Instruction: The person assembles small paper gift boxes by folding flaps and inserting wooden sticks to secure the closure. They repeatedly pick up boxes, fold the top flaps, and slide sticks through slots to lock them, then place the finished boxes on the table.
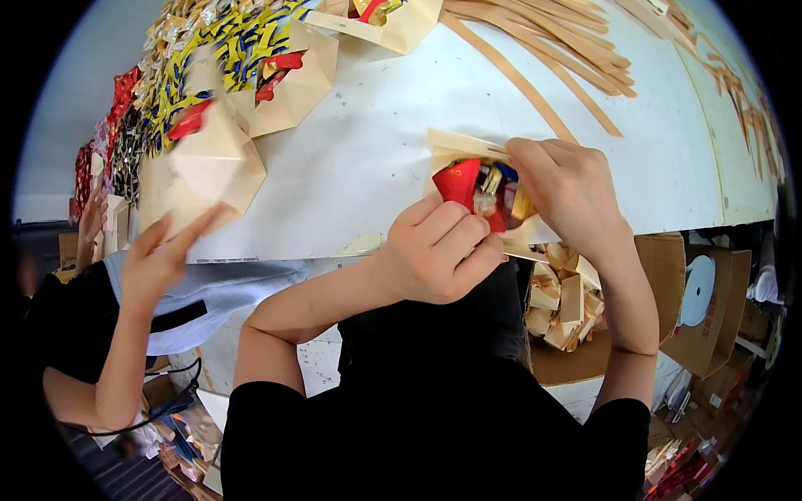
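black short-sleeved shirt [434, 426] lies nearest; left hand [439, 250] and right hand [572, 190] pinch an open cream cardboard box [447, 143] of shiny red and gold packets [458, 180] near the white tabletop [351, 167]'s front edge.

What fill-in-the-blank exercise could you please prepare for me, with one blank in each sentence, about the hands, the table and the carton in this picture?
1. The person's bare left hand and right hand hold an open cream card box; the leftmost shiny wrapper inside is ____.
2. Long, flat tan strips lie on the smooth table, whose colour is ____.
3. A brown cardboard carton of cream folded pieces stands on the person's ____ side.

Missing words: red; white; right.
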Demonstrator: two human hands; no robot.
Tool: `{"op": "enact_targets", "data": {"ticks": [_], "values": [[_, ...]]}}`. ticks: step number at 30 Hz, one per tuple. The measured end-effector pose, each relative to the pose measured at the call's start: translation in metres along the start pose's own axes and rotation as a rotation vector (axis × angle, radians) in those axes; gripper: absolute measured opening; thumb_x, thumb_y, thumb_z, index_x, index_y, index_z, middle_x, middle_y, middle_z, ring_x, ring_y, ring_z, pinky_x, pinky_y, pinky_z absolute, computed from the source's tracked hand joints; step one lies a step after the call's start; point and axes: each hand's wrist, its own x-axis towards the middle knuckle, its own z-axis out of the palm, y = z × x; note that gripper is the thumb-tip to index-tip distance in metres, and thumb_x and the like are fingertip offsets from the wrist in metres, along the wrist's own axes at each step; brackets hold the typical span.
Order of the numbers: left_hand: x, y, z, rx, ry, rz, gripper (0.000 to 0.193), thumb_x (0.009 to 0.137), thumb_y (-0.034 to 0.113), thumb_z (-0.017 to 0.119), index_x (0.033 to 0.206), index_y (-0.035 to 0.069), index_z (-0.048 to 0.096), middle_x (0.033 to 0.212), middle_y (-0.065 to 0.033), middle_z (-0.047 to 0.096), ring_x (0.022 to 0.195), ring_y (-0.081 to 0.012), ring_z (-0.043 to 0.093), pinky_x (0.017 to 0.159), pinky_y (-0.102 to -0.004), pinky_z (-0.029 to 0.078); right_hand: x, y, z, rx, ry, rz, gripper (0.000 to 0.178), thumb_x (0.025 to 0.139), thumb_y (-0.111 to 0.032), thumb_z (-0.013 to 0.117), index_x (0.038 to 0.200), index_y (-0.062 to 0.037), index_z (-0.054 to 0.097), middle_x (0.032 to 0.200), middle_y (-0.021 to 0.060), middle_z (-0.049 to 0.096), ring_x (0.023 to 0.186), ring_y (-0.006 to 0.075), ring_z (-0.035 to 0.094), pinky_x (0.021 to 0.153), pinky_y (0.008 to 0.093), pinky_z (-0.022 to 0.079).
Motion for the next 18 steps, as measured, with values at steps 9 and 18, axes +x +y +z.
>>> {"op": "enact_targets", "data": {"ticks": [9,18], "values": [[0.012,-0.034,0.016,0.023,-0.104,-0.173,0.045,0.08,0.041,0.067,0.107,0.005,0.062,0.105,-0.0071,0.064,0.095,-0.0249,0.059,0.085,-0.0405,0.042,-0.012,-0.006,0.001,0.279,0.01,0.029,0.03,0.079,-0.012,0.068,0.106,0.0015,0.062,0.092,0.0135,0.068,0.084,0.0319,0.065,0.072,0.0386,0.053],[0.021,-0.043,0.002,-0.205,-0.343,-0.264,0.043,0.08,0.04,0.07,0.107,0.007,0.065,0.102,-0.0085,0.068,0.093,-0.0257,0.065,0.081,-0.0398,0.05,-0.028,-0.014,0.0,0.486,-0.007,0.182,0.042,0.084,-0.011,0.07,0.122,0.0016,0.059,0.117,0.0194,0.065,0.108,0.037,0.062,0.09,0.0414,0.052]]}}
